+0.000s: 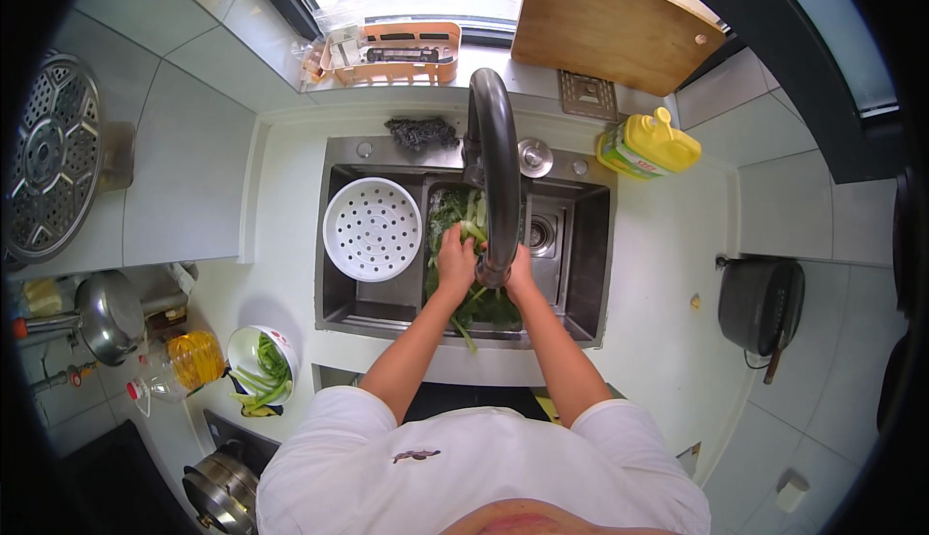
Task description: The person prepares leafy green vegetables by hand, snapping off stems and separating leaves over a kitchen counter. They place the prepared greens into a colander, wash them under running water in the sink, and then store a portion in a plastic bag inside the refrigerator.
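Leafy greens (490, 308) with pale stalks fill the middle basin of the steel sink (341, 319), and one stem hangs over its front rim. My left hand (456, 259) grips the greens around their stalks, left of the black faucet (501, 172). Opposite it, my right hand (518, 268) is at the same bunch; the faucet's spout covers much of this hand, though fingertips show against the stalks. In the left basin rests a white perforated strainer (372, 229). The right basin shows its drain (541, 235).
On the left counter stand a white bowl (247, 350) of cut greens and an oil bottle (190, 362). A yellow detergent jug (653, 147) is at the back right. Behind the sink lie a dark scrubber (421, 133), an orange basket (395, 74) and a leaning wooden cutting board (613, 23).
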A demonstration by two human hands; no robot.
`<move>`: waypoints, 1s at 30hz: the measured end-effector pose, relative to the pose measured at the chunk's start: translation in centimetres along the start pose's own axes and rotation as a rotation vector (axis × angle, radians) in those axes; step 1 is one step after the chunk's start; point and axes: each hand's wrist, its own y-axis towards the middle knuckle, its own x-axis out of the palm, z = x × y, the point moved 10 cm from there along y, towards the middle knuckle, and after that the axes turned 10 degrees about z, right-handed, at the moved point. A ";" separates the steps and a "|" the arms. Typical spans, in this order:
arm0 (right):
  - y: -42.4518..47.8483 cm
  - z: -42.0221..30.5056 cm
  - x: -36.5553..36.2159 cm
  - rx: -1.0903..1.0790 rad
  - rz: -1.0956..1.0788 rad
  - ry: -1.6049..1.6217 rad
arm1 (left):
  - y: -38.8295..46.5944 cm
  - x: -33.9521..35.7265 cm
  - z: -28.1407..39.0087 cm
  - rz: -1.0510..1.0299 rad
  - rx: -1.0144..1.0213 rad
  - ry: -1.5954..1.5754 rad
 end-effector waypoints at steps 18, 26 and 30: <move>3.1 10.6 4.3 -0.611 -0.249 -0.902 | 1.3 2.0 -2.7 -0.146 0.158 0.478; -0.1 1.8 1.8 -0.524 0.044 -0.461 | 0.3 -2.6 1.0 0.007 0.175 0.064; -4.6 -0.6 2.0 -0.161 -0.004 -0.139 | -2.3 -4.2 1.7 -0.044 -0.005 -0.182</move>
